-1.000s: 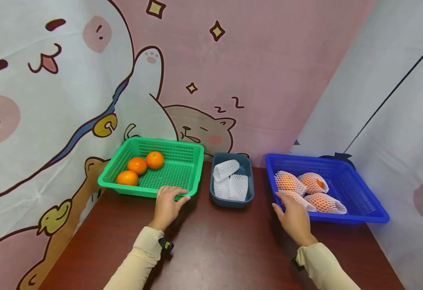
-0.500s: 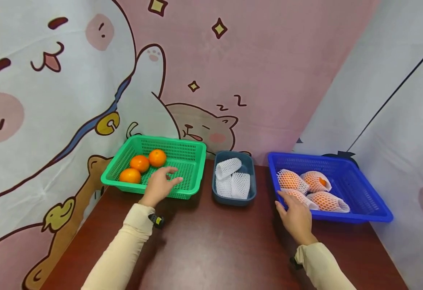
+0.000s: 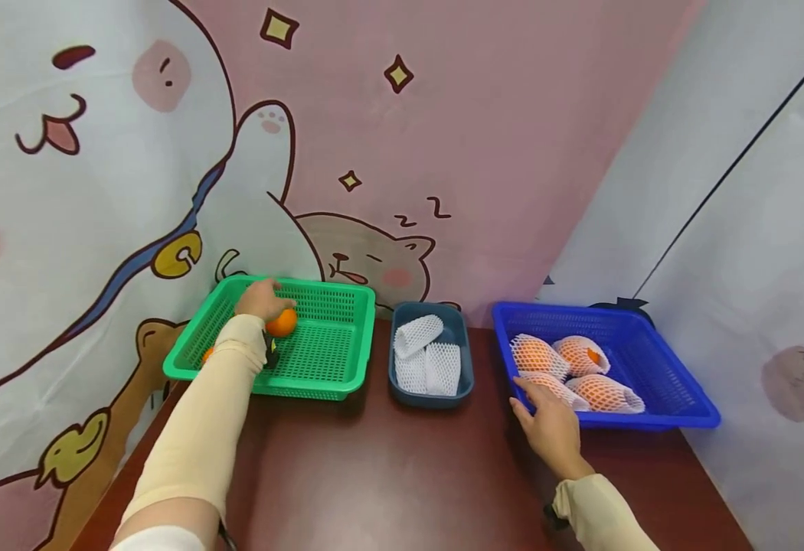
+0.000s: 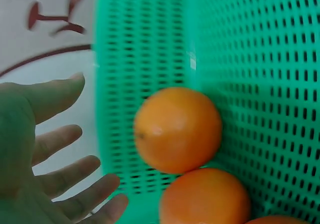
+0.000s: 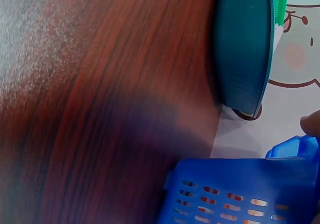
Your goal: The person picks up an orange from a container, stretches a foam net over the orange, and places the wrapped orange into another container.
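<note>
My left hand [image 3: 262,300] reaches over the green basket [image 3: 333,394], above its left part. In the left wrist view its fingers are spread, beside an orange [image 4: 177,130] and not touching it. A second orange [image 4: 205,199] lies against that one, and the edge of a third shows below. The forearm partly hides the oranges in the head view. My right hand [image 3: 553,428] rests at the near left corner of the blue basket [image 3: 681,383], fingers on the rim, thumb outside. Several oranges in white foam nets [image 3: 538,356] lie in the blue basket.
Between the baskets stands a small dark blue-grey bin [image 3: 466,371] with white foam net sleeves [image 3: 419,334] in it. Everything stands on a reddish-brown table [image 3: 402,474]. A printed cloth [image 3: 498,153] hangs behind and at both sides.
My left hand has moved from the green basket's near rim to the far left, over the oranges. The right hand keeps its place at the blue basket. The head view has shifted slightly.
</note>
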`<state>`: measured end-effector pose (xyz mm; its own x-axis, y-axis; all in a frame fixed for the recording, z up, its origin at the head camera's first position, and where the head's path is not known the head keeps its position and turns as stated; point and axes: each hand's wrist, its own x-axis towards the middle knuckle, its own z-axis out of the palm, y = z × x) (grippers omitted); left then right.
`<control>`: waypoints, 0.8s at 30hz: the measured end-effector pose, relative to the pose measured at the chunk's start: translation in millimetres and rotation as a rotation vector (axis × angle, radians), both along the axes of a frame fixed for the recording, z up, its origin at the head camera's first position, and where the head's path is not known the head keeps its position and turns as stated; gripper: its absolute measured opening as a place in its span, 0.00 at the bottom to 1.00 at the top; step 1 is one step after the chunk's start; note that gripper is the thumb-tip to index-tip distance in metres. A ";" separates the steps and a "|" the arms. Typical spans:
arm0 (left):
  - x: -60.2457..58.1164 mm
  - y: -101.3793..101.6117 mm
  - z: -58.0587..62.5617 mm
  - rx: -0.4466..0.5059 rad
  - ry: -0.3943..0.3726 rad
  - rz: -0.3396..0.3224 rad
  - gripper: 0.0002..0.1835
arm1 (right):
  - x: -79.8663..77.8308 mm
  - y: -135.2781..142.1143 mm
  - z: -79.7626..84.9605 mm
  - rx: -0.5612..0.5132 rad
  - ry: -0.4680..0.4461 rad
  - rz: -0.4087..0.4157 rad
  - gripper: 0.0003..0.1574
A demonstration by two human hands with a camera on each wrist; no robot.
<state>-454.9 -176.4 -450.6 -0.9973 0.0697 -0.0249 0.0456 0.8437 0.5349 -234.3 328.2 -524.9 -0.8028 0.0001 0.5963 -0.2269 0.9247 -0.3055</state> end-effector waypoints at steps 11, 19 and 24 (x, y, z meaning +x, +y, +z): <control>-12.8 5.0 -62.3 -0.202 -0.035 0.011 0.36 | 2.9 -2.9 -3.3 0.016 0.002 0.002 0.25; -12.9 23.2 -67.3 -0.284 0.017 -0.022 0.38 | 2.5 2.6 -3.6 0.019 0.011 -0.020 0.25; -10.0 22.3 -65.8 -0.274 -0.047 -0.056 0.42 | 0.4 2.8 -4.4 0.019 -0.006 -0.002 0.24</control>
